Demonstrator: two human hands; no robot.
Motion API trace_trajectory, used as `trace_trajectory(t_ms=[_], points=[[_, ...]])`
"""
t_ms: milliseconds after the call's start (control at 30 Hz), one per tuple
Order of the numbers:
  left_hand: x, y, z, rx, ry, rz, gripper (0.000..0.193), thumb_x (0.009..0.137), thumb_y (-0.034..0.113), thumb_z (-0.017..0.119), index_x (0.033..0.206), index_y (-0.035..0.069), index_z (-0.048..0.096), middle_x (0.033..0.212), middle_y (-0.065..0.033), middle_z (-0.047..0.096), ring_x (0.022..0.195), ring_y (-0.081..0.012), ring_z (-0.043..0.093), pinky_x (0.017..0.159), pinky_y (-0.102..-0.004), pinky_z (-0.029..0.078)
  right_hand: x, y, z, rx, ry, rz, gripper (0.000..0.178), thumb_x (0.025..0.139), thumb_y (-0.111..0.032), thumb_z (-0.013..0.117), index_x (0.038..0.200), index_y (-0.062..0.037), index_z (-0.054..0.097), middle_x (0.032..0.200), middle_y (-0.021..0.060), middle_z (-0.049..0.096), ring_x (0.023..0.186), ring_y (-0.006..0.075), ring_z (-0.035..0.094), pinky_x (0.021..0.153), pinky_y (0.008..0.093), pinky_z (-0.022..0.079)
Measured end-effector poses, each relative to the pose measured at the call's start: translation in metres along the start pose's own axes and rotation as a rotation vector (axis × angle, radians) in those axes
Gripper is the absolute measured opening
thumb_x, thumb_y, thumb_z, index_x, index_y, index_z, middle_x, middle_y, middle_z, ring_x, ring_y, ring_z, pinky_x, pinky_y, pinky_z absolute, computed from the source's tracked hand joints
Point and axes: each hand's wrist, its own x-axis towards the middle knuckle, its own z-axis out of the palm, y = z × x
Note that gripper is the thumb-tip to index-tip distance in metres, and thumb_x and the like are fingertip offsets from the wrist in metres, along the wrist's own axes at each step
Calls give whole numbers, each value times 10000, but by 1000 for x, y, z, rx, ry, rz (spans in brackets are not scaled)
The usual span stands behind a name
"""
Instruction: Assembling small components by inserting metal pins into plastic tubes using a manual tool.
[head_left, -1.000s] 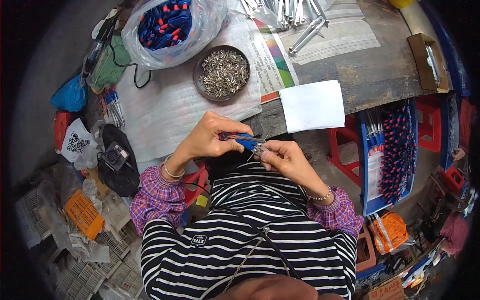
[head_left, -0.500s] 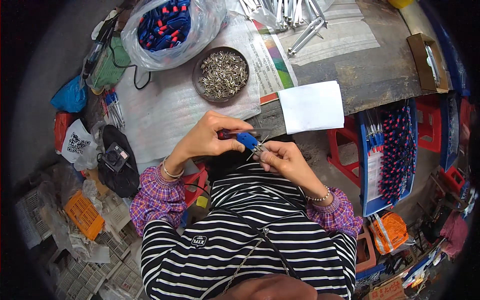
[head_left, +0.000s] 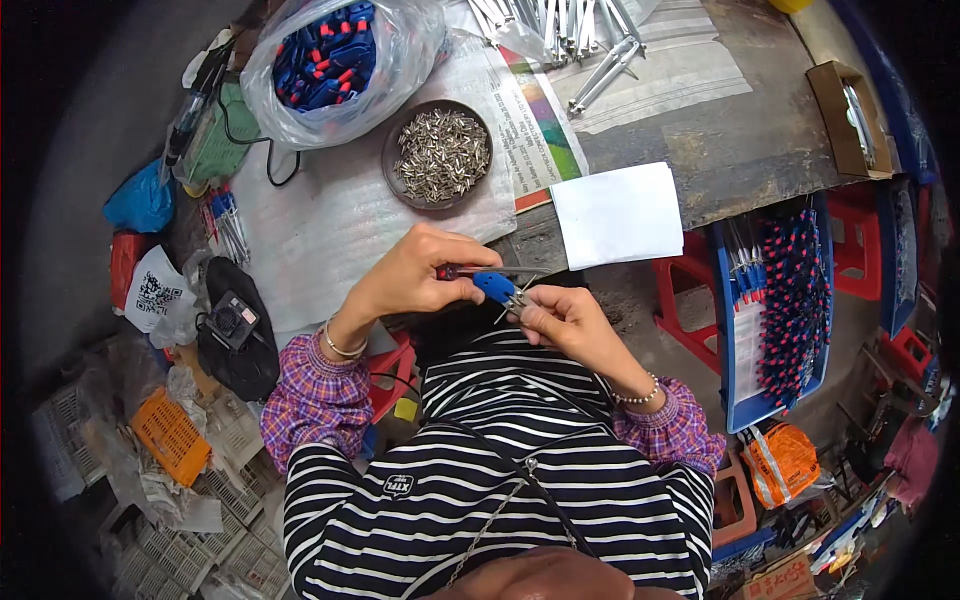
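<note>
My left hand point(head_left: 418, 270) is closed, with thumb and fingers pinching a blue plastic piece point(head_left: 493, 286). A thin metal shaft with a dark red end point(head_left: 450, 271) also sticks out between those fingers; what kind of tool it is I cannot make out. My right hand point(head_left: 562, 320) is closed on the metal end of the same blue piece, where several thin prongs point(head_left: 517, 301) stick out. Both hands meet just beyond my lap, in front of the table edge. Beyond them stands a round dark bowl point(head_left: 388, 176) full of small metal pins point(head_left: 442, 155).
A clear plastic bag point(head_left: 420, 60) holds blue and red pieces. Silver metal legs point(head_left: 603, 75) lie at the back. White paper point(head_left: 617, 215) lies at the table edge. On the right are a blue tray point(head_left: 729, 330) of blue-and-red pieces, a red stool point(head_left: 685, 310) and a cardboard box point(head_left: 823, 100).
Both hands stay nearly in place, gripping the same blue piece. The thin metal shaft at my left hand has tilted slightly. The table and its things sit a little further left in view.
</note>
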Motion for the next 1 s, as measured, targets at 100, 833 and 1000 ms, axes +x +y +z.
trace_trajectory(t_ms=[100, 833, 1000], points=[[0, 4, -2, 3, -18, -38, 314, 639, 107, 768, 919, 6, 666, 751, -92, 659, 618, -159, 611, 549, -263, 450, 0, -2, 1, 27, -13, -14, 167, 879, -111, 543, 886, 27, 638, 603, -14, 553, 546, 39, 470, 498, 202, 370], [2, 11, -10, -64, 120, -61, 359, 640, 57, 749, 982, -2, 657, 801, -91, 623, 613, -128, 545, 571, -251, 427, 2, 3, 1, 139, 5, 35, 177, 909, -140, 529, 939, 8, 623, 643, -22, 552, 516, 10, 431, 452, 155, 319], [10, 4, -29, 330, 482, -141, 351, 672, 22, 681, 1021, 19, 639, 844, -71, 598, 617, -119, 470, 552, -248, 401, 0, 9, -1, 196, 91, 20, 189, 913, -160, 528, 956, 2, 616, 671, -7, 582, 535, 20, 472, 473, 155, 376]])
